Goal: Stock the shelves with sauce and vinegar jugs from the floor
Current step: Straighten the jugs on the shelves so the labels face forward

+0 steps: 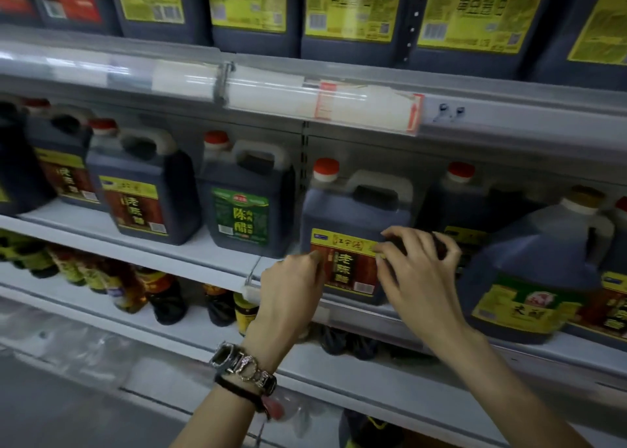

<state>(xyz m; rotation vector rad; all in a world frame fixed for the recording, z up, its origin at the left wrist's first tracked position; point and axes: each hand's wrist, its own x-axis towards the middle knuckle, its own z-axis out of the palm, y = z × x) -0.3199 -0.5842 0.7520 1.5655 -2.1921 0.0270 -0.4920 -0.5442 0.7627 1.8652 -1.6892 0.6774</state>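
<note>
The dark vinegar jug (pixel 353 217) with a red cap and a red and yellow label stands upright on the middle shelf (pixel 163 247), close to its front edge. To its left stands a green-labelled jug (pixel 244 203), and to its right a rounder jug with a yellow cap (pixel 543 267).

The right hand (pixel 420 271) is on the front right corner of the vinegar jug. Its grip is bent around this corner, with the thumb on the label and the fingers on the side.

The left hand (pixel 290 284) is at the front left corner of the same jug, with its fingers curled. I cannot tell if this grip holds the jug or only touches it. This wrist wears a metal bracelet (pixel 244 369).

Large yellow-labelled jugs (pixel 349 13) fill the shelf above, and small bottles (pixel 163 295) stand on the shelf below.
</note>
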